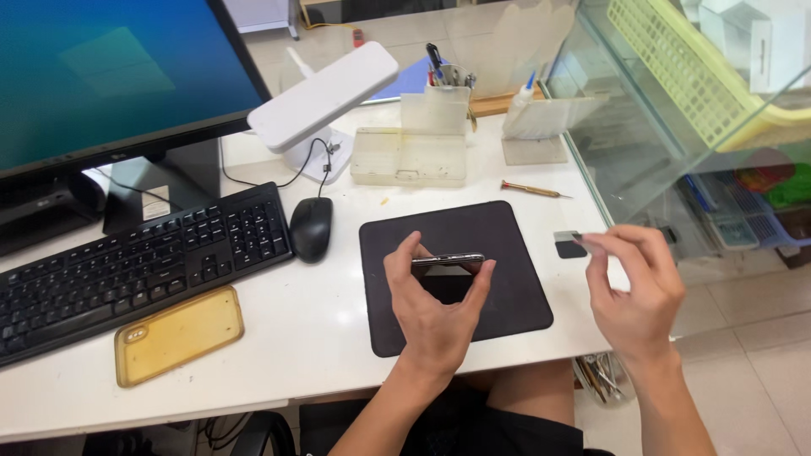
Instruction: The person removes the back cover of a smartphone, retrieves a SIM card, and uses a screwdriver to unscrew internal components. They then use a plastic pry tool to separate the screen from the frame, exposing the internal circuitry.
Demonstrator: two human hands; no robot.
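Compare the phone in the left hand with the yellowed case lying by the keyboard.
The phone is dark and glossy; the phone case is translucent amber-yellow. The phone is held on edge over the black mat in the grip of the left hand; the case lies flat and untouched on the white desk, beside the keyboard. Both are slim rounded rectangles of similar outline.

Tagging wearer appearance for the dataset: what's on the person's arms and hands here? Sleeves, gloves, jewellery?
Both forearms are bare to the frame edge, no sleeves in view. The left hand and right hand have no gloves, and no rings, watch or bands show. Fingernails look short and unpainted.
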